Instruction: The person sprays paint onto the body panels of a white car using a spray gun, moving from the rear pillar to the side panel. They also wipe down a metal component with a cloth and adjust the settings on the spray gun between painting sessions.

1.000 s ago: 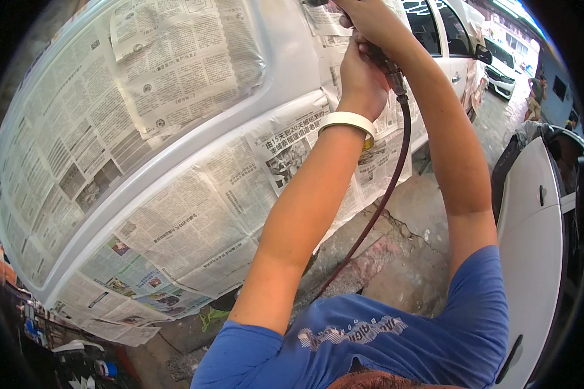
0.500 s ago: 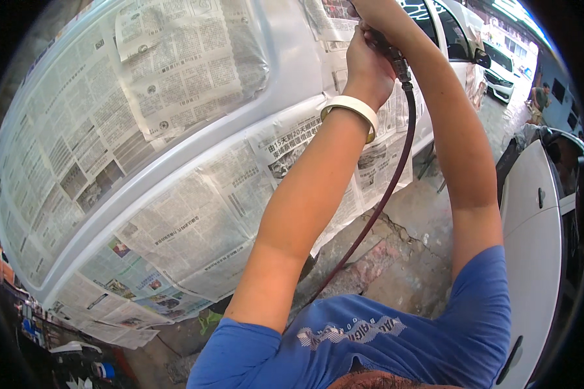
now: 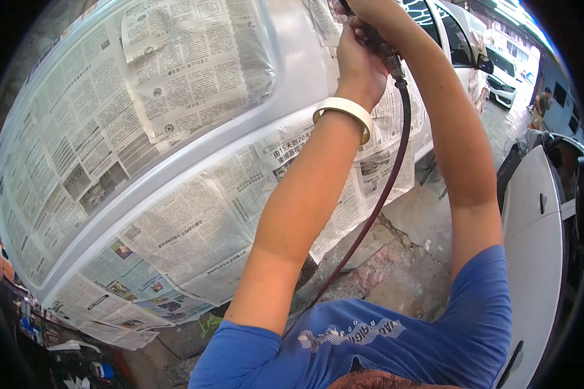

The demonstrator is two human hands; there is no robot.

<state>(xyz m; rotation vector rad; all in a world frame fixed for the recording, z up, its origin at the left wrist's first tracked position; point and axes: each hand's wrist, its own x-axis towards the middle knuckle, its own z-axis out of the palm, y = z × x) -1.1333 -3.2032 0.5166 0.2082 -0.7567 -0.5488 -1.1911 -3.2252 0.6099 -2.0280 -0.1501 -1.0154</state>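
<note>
Near the top edge, both my hands are at a dark air tool [image 3: 376,42] with a metal fitting at its lower end. My right hand [image 3: 381,14] grips it from above, cut off in part by the picture's edge. My left hand [image 3: 360,68] is closed around its lower left side. The tool's front end is out of view. A dark red hose [image 3: 401,136] hangs from the fitting and curves down toward my body. A roll of masking tape [image 3: 345,106] rings my left wrist. Beyond my hands is a pale vehicle body [image 3: 295,78], masked with newspaper sheets [image 3: 194,233].
A white car door [image 3: 532,214] stands close on my right. Cracked concrete floor [image 3: 422,227] lies between it and the masked vehicle. Farther off are a white car [image 3: 501,76] and a person [image 3: 542,104]. Assorted items [image 3: 78,363] sit at the lower left.
Both hands have shifted slightly left, carrying the air tool and the top of the hose with them. My grip looks the same.
</note>
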